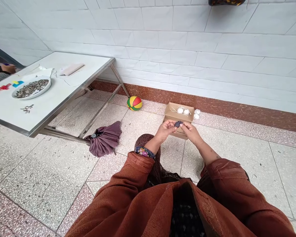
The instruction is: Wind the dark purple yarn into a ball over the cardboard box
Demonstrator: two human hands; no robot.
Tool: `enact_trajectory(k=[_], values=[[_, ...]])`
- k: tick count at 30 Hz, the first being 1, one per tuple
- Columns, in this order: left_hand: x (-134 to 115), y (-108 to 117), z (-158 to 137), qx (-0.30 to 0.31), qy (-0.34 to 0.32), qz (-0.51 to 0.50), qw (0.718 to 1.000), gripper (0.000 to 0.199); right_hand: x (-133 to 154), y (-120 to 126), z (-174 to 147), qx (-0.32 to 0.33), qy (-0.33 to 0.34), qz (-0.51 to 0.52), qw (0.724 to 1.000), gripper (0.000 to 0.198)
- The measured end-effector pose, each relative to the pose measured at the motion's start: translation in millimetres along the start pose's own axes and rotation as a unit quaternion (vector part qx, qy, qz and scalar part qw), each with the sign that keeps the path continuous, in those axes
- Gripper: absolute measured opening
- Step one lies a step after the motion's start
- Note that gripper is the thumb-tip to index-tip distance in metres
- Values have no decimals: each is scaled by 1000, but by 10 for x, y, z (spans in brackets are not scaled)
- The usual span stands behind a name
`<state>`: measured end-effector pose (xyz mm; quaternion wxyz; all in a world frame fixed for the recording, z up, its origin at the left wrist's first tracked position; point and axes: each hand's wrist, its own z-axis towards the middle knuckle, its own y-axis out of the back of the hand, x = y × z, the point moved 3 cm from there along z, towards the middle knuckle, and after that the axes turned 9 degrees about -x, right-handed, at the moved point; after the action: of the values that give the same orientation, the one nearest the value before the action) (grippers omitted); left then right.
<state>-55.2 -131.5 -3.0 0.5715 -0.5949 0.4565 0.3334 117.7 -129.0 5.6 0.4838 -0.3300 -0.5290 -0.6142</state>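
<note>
Between my two hands is a small dark, bunched piece (pixel 178 124) that looks like yarn or cloth; its exact kind is too small to tell. My left hand (pixel 165 129) pinches it from the left. On the other side, my right hand (pixel 190 131) grips it with thumb and fingertips. Just below and behind the hands stands an open cardboard box (pixel 174 113) on the floor. Inside it lie two white balls (pixel 183 111), apparently of string, with loose strands. A few white round pieces (pixel 196 114) rest against the box's right side.
A yellow, red and green ball (pixel 134 103) lies by the wall. Left of my knee is a folded purple umbrella (pixel 105 138). A metal-edged table (pixel 64 85) bears a plate of sunflower seeds (pixel 32 89). Another person's hand (pixel 8 68) shows at the far left.
</note>
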Motion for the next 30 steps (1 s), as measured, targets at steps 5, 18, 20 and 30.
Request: enact_trajectory(k=[5, 18, 20, 30], values=[[7, -16, 17, 8, -28, 40, 999, 48, -91, -18, 4, -23, -23, 31, 999, 35], [125, -10, 14, 12, -5, 36, 999, 40, -61, -116, -55, -77, -51, 91, 992, 35], [149, -28, 4, 11, 2, 12, 1000, 44, -88, -143, -48, -83, -77, 117, 987, 37], [151, 24, 7, -43, -10, 20, 999, 51, -49, -157, -26, -62, -98, 159, 980, 42]])
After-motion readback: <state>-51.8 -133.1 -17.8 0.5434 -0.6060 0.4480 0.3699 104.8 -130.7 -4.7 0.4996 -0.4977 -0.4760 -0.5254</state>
